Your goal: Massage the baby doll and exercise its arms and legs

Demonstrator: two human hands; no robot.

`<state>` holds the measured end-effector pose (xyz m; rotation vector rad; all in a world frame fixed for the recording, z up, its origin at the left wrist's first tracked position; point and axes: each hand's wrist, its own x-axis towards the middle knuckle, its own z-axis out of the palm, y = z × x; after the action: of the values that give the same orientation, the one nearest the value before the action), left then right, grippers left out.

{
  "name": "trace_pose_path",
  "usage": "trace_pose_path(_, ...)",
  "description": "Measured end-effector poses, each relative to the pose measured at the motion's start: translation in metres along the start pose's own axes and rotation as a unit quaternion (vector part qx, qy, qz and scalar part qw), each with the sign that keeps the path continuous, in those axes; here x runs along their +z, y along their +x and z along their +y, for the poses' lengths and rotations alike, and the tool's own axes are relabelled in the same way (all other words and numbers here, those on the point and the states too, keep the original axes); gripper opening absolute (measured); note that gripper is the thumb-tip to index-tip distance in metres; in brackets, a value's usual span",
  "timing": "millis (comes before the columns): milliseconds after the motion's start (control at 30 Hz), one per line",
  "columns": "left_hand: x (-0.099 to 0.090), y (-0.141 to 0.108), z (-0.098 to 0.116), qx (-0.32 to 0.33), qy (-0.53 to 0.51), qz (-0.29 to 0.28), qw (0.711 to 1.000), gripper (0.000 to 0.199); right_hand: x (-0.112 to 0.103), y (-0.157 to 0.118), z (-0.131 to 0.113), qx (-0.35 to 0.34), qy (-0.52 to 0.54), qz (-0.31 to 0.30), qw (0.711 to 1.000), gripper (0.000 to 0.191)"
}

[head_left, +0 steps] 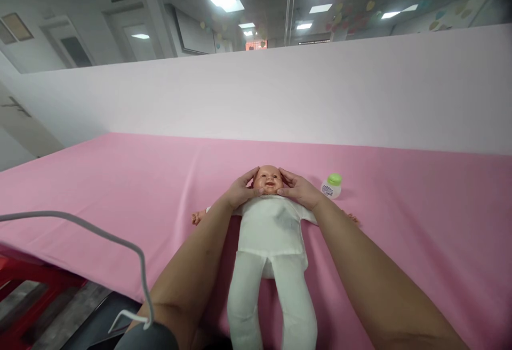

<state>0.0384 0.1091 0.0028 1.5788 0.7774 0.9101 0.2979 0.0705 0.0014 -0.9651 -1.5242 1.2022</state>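
Observation:
A baby doll [274, 227] in a white top and white trousers lies on its back, its head away from me and its arms spread out. My left hand [243, 189] cups one side of the doll's head, with the thumb by its chin. On the other side, my right hand [298, 187] holds the head in the same way, thumb near the jaw. Both sets of fingers curve around the head, and the doll's face shows between them. My forearms pass over the doll's sleeves and hide parts of them.
Pink cloth [144, 179] covers the table, with a small clear bottle with a green cap [332, 185] right of the doll. A white wall [280, 99] with glass above it stands behind. A grey cable [100, 231] loops at lower left, near a red stool [36, 280].

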Motion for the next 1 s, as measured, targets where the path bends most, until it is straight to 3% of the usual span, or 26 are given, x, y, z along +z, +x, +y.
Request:
trace_pose_path(200, 0.014, 0.0, 0.004, -0.009, 0.063, 0.046, 0.997, 0.121, 0.008, 0.005, 0.009, 0.016, -0.03, 0.048, 0.998, 0.122)
trace_pose_path(467, 0.015, 0.004, -0.004, 0.014, 0.099, 0.07, 0.993, 0.119, 0.011, 0.01, 0.019, 0.0, -0.061, 0.083, 0.995, 0.122)
trace_pose_path(767, 0.008, 0.006, -0.005, -0.012, 0.085, 0.055, 0.995, 0.118, 0.006, 0.006, 0.012, 0.011, -0.048, 0.055, 0.997, 0.114)
trace_pose_path(1000, 0.0, 0.002, -0.002, -0.005, 0.011, 0.008, 1.0, 0.107, 0.001, 0.0, 0.0, 0.021, 0.01, 0.01, 1.0, 0.1)
